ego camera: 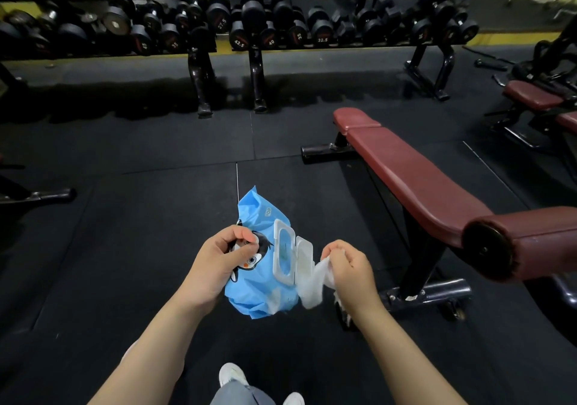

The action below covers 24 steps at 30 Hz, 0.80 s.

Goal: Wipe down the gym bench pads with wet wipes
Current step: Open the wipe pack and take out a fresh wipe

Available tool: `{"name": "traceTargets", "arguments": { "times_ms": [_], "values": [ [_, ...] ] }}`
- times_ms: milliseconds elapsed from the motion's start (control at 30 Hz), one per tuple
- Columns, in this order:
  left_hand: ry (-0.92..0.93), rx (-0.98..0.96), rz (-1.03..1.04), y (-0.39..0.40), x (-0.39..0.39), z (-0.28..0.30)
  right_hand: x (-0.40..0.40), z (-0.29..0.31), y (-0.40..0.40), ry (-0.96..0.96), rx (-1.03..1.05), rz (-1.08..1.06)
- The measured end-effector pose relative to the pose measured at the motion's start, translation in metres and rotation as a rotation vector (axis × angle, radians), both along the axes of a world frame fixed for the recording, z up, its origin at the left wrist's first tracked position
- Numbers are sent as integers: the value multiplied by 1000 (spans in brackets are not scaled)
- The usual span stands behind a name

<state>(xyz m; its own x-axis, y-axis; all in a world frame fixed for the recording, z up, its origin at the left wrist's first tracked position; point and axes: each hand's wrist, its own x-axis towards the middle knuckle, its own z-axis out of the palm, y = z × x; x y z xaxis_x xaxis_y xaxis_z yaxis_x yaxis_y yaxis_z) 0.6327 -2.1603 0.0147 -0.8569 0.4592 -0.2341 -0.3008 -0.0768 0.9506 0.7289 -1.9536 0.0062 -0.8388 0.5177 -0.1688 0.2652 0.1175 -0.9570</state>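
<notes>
Blue soft plastic, printed with a cartoon penguin: a pack of wet wipes (pixel 256 267) is held in mid-air at the lower centre of the frame, above black rubber floor mats (pixel 125 161). Its white hinged plastic lid (pixel 304 253) stands flipped open.

The left hand (pixel 215 264) grips the pack from the left side, thumb and fingers curled into the wrapper. The right hand (pixel 349 267), just right of the lid, pinches a white wet wipe (pixel 315 286) that stretches from the opening and hangs in a crumpled fold below the fingers.

The dark red padded gym bench (pixel 415 179) runs diagonally through the right half of the frame, from centre to right edge, on a black metal frame. Its pads look untouched by any wipe, and both hands are well apart from it.

Upper frame: long racks of black dumbbells (pixel 249 20). More red padded benches (pixel 534 95) sit at the upper right. Two white shoes (pixel 232 373) show at the bottom edge.

Likely risks, as a judgement: the wipe may tear, or drag a second sheet out with it if pulled fast. The pack is gripped by loose wrapper only, so a hard tug could slip it free onto the floor. Left open, the lid would let the remaining wipes dry.
</notes>
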Motion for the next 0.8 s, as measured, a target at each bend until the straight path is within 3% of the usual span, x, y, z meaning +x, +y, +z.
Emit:
{"name": "traceTargets", "arguments": {
  "times_ms": [100,200,333,433,633,800],
  "values": [
    [-30,48,15,-1,0,-3,-2,-3,9,-341,15,71],
    [-46,114,9,-3,-1,-6,-3,-3,10,-466,-211,226],
    [-40,110,-42,-6,-5,-10,4,6,16,-246,-407,225],
    [-4,-26,-70,-9,-7,-12,3,13,19,-135,-271,213],
    [149,-336,-192,-6,-5,-24,-6,31,26,-29,-299,276],
    [430,-609,-270,7,-5,-31,-18,40,25,-82,-156,383]
  ]
}}
